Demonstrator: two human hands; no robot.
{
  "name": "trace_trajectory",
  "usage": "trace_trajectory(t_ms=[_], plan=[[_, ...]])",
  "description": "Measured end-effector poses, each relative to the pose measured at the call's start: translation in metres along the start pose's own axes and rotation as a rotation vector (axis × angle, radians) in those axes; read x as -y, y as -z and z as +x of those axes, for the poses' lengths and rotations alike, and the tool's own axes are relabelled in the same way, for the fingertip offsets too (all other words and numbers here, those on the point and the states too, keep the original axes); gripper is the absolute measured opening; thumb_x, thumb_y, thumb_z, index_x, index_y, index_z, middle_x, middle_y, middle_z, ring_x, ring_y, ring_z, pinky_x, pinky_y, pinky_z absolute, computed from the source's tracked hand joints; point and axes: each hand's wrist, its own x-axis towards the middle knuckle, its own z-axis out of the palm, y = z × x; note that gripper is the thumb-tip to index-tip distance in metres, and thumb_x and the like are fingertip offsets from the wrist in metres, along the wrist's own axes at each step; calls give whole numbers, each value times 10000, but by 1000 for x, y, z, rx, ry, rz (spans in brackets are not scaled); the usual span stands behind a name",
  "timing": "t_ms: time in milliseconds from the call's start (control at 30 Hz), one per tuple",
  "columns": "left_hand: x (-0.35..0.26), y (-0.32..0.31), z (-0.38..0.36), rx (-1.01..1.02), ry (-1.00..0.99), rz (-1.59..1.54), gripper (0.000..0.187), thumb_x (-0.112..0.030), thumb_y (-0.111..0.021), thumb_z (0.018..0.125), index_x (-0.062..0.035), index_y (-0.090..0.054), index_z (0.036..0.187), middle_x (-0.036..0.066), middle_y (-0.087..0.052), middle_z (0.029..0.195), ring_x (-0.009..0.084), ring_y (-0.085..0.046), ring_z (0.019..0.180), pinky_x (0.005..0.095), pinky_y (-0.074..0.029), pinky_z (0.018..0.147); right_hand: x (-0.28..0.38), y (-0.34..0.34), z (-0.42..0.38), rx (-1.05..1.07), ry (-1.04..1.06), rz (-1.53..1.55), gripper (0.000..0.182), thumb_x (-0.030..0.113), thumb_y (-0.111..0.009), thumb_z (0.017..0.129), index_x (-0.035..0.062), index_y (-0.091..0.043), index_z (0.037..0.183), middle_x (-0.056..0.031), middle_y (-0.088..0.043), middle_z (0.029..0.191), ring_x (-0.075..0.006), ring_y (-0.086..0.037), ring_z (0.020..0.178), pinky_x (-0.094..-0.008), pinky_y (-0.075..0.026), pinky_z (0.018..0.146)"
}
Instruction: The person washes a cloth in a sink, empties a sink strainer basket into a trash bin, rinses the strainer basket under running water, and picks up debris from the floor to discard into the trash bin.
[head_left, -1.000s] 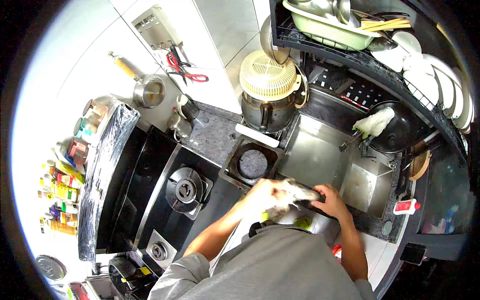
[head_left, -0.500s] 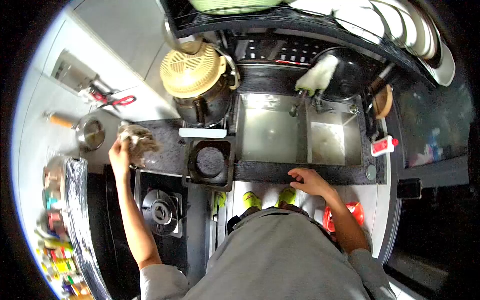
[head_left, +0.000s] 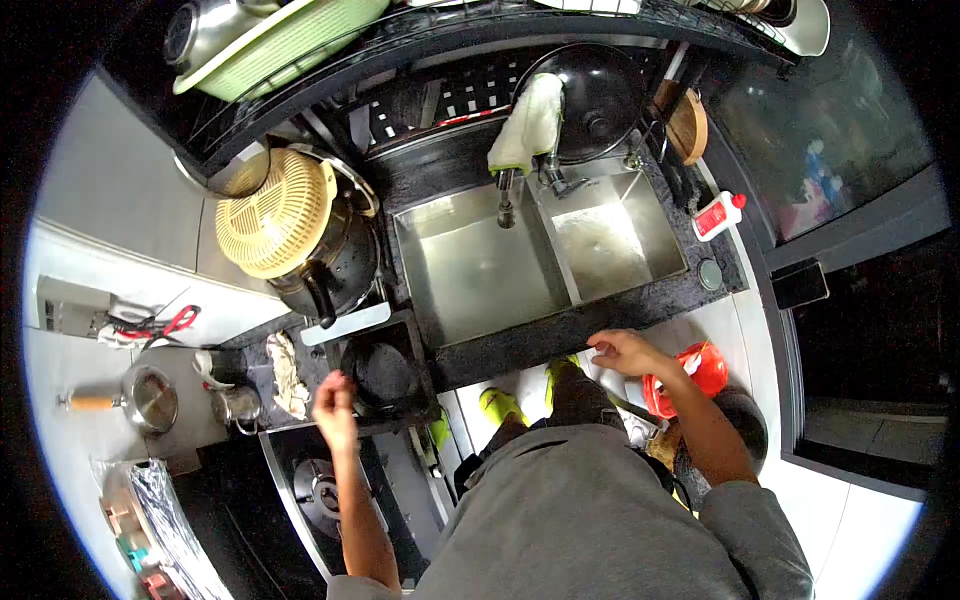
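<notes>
My left hand (head_left: 335,408) is over the front left counter, beside the square black frame (head_left: 418,350). It is slightly blurred, with loosely curled fingers and nothing visible in it. A crumpled, stained pale cloth (head_left: 288,375) lies on the dark counter to its left, apart from the hand. My right hand (head_left: 628,354) hovers at the front edge of the counter below the sink, its fingers loosely bent and apart, holding nothing. Ahead of it is the double steel sink (head_left: 480,265), with a faucet (head_left: 506,212) between the basins.
A pot under a yellow strainer basket (head_left: 275,215) stands at the back left. The gas burner (head_left: 318,492) is at the lower left. Metal cups (head_left: 236,405) are beside the cloth. A white bottle (head_left: 718,216) stands right of the sink; a red bag (head_left: 700,375) is on the floor.
My left hand has let go of the cloth, which now lies on the counter, and has drawn back to the right. The view has turned; my right hand stays near the sink's front edge.
</notes>
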Motion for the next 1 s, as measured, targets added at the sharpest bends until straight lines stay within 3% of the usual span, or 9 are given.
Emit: trace_trajectory(t_ms=[200, 267, 367, 467, 600, 667, 733, 933, 1000], plan=[[-75, -164, -17, 527, 56, -123, 299, 45, -545, 808, -9, -533, 1102, 63, -588, 961, 119, -576, 784, 242, -470, 741, -44, 45, 51, -105, -38, -14, 459, 230, -653, 764, 48, -501, 1157, -164, -613, 977, -223, -613, 763, -333, -483, 731], [-87, -204, -12, 546, 87, -47, 373, 28, -564, 793, -6, -496, 1158, 70, -584, 988, 125, -587, 826, 239, -469, 749, -37, 70, 78, -41, -165, -21, 594, 209, -642, 765, 44, -384, 1274, -222, -534, 1136, -283, -573, 968, -370, -454, 831], [-89, -252, 13, 601, 102, 82, 575, -20, -573, 765, -15, -351, 1296, 122, -534, 1109, 179, -599, 908, 256, -475, 761, -63, 87, 139, -294, -58, -184, 823, 140, -619, 749, 30, -107, 1385, -215, -120, 1425, -355, -209, 1300, -402, -309, 1010], [-87, -295, 45, 565, 67, 246, 628, -30, -579, 760, -25, -305, 1325, 134, -517, 1140, 205, -582, 955, 275, -480, 764, -52, 118, 174, -447, 57, -260, 817, 98, -613, 732, 60, -128, 1388, -200, -107, 1431, -377, -289, 1250, -417, -327, 987], [-112, -350, 72, 607, 291, 204, 605, -66, -599, 767, -41, -326, 1306, 130, -525, 1122, 196, -562, 971, 286, -465, 753, -88, 121, 208, -442, 228, 278, 778, 51, -602, 707, 69, -197, 1372, -180, -165, 1419, -381, -351, 1186, -441, -355, 945], [-111, -358, 74, 562, 253, 235, 496, -90, -589, 790, -41, -408, 1248, 112, -560, 1045, 172, -570, 910, 274, -456, 746, -74, 129, 205, -566, 127, -391, 753, 92, -627, 702, 66, -241, 1347, -177, -230, 1389, -365, -398, 1133, -403, -365, 938], [-102, -369, 91, 582, 354, 261, 376, -101, -571, 809, -30, -491, 1170, 85, -589, 953, 147, -569, 854, 266, -456, 745, -86, 117, 214, -641, 146, -328, 705, 59, -614, 700, 86, -289, 1325, -181, -273, 1366, -359, -405, 1146, -414, -371, 942], [-96, -407, 82, 764, 298, -76, 297, 2, -486, 855, 8, -495, 1152, 91, -590, 996, 157, -577, 876, 282, -479, 801, -90, 101, 187, -708, 165, 307, 577, 64, -598, 772, 72, -345, 1291, -155, -446, 1253, -247, -511, 1049, -340, -468, 808], [-89, -420, 62, 843, 105, -142, 290, -85, -527, 868, -18, -494, 1149, 91, -596, 993, 128, -556, 877, 258, -446, 813, -93, 96, 180, -587, -74, 479, 462, 72, -588, 799, 58, -423, 1230, -105, -535, 1138, -178, -551, 949, -296, -465, 776]])
